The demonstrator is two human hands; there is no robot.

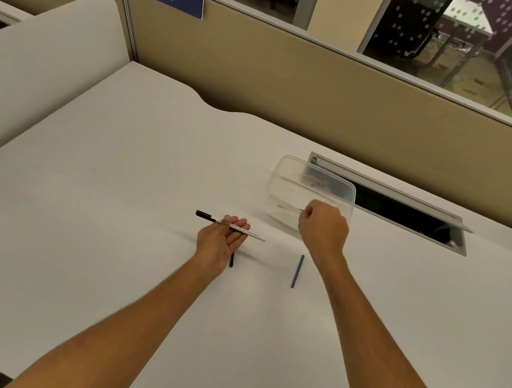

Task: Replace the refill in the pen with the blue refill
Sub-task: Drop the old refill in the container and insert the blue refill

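Note:
My left hand (220, 242) is palm up, holding a white pen (231, 226) with a black tip across its fingers. The pen lies roughly level, black end to the left. A blue refill (297, 271) rests on the white desk, between my two forearms and just left of my right wrist. My right hand (324, 228) is closed over the near rim of a clear plastic container (289, 174). It pinches a thin dark rod (299, 208), apparently a refill, which pokes out to the left. A short black piece (231, 259) lies on the desk, partly hidden under my left hand.
The white desk (103, 235) stretches wide to the left and front. Behind the container, an open cable hatch (414, 218) is set into the desk. A tan partition (300, 92) closes off the back, and a white side panel (30, 68) stands at the left.

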